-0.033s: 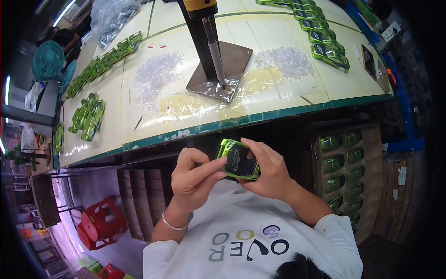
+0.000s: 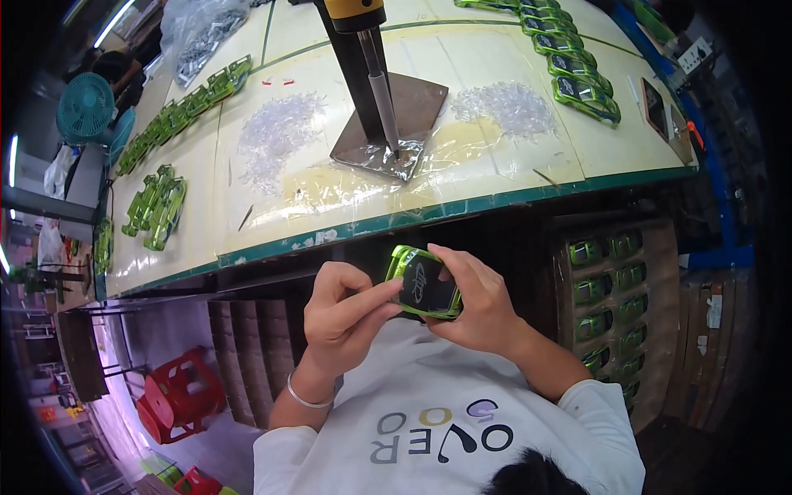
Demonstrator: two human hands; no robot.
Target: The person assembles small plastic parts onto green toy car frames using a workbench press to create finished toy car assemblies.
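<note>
Holding a green shell [image 2: 452, 312] in front of the table [image 2: 594, 165], the person sits with both hands up, just past the middle of the table's near edge. The right hand [image 2: 478, 293] is closed around the shell's right side, fingers along the top and thumb below. The left hand [image 2: 340, 313] is narrow, its pointing finger and thumb close together at the shell's left side; I can't tell if they pinch the shell or some tiny thing.

The shell has a black middle with curly white writing on it, tilted on its side. The rim is bright, shiny green, like see-through candy. The person's white shirt [image 2: 371, 412] has big letters across it, upside down from here, in gray, gold, purple and black.

On the table, a brown metal plate [image 2: 421, 95] sits back from the middle of the near edge, under a dark post [image 2: 351, 74] with a yellow top. A left pile of clear bits [image 2: 276, 136] and a right pile of clear bits [image 2: 507, 111] lie on either side of it. More green shells stand in a row toward the left edge [image 2: 186, 103] and in another toward the far right corner [image 2: 577, 91].
</note>
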